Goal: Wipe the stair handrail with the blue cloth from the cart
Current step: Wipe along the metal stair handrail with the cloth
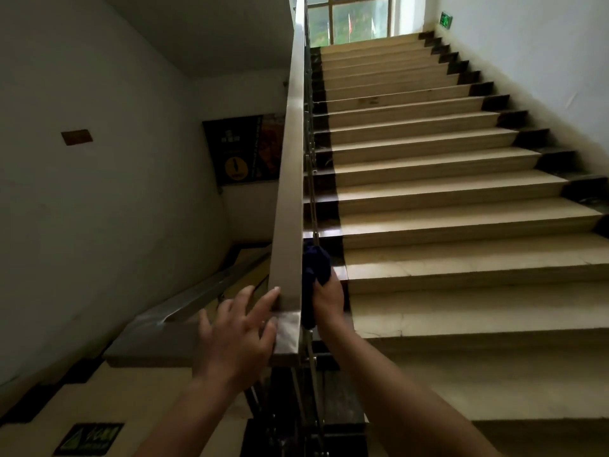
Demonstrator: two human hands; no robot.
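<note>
Fingers of right hand clutch blue cloth against handrail side.

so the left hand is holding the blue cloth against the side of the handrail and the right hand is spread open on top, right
Not quite: the hands are swapped. In the head view the right hand grips the blue cloth against the side of the handrail, and the left hand is spread open on it, fingers touching the rail.

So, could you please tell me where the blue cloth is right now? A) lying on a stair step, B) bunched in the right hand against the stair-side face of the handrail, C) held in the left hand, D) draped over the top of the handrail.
B: the right hand grips the bunched blue cloth against the handrail, while the left hand is bare.
</note>
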